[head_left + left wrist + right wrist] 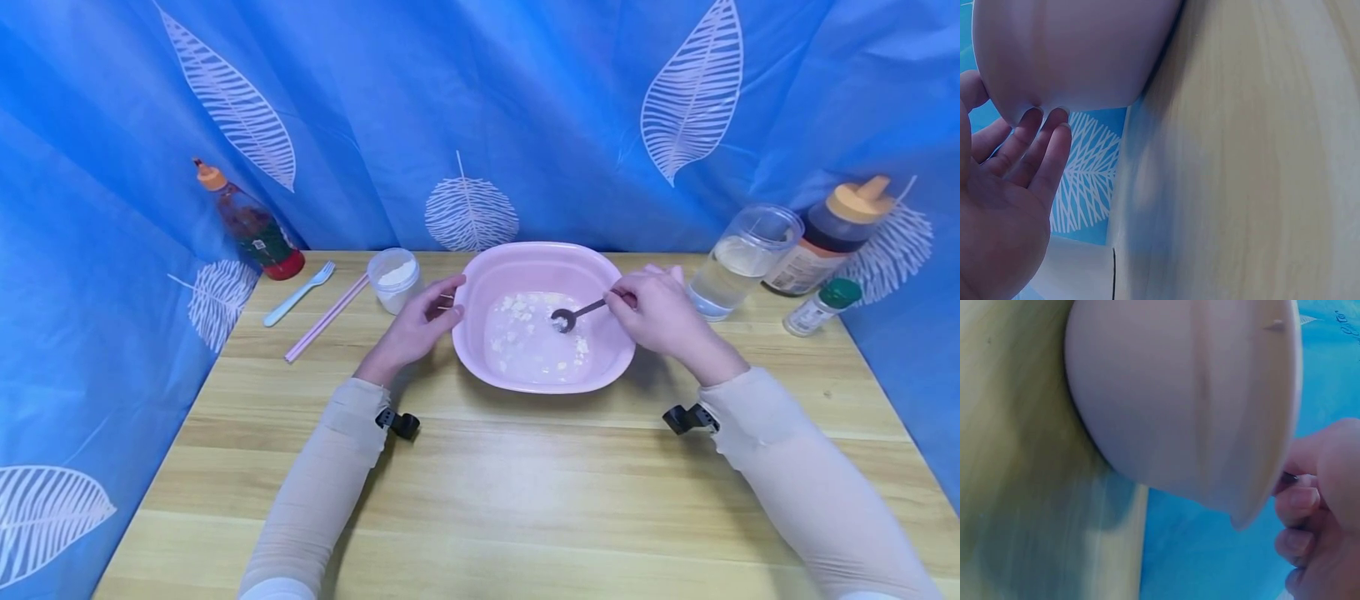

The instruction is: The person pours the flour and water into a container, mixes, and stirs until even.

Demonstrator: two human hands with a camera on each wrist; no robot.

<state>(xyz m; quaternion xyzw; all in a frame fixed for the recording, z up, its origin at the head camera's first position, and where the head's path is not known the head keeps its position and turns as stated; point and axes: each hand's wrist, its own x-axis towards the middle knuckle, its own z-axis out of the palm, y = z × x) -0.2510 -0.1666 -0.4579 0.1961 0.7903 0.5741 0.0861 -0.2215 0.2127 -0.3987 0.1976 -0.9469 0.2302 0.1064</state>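
Observation:
A pink basin (pixel 543 387) stands on the table, with white powder clumps (pixel 517 308) in cloudy liquid on its bottom. My right hand (pixel 660 312) pinches the handle of a small dark spoon (pixel 564 320) over the basin's right rim. White bits lie in the spoon's bowl, low inside the basin. At the opposite side, my left hand (pixel 423 321) touches the basin's outer wall and rim with relaxed fingers; the left wrist view shows the fingertips (pixel 1035 115) against the wall. Behind that hand is a clear jar (pixel 395 293) of white powder.
Left on the table are pink chopsticks (pixel 327 318), a light blue fork (pixel 300 293) and a red sauce bottle (pixel 258 229). To the right stand a clear cup of liquid (pixel 731 271), a dark sauce bottle (pixel 813 246) and a green-capped shaker (pixel 817 310). A blue curtain (pixel 562 125) hangs behind.

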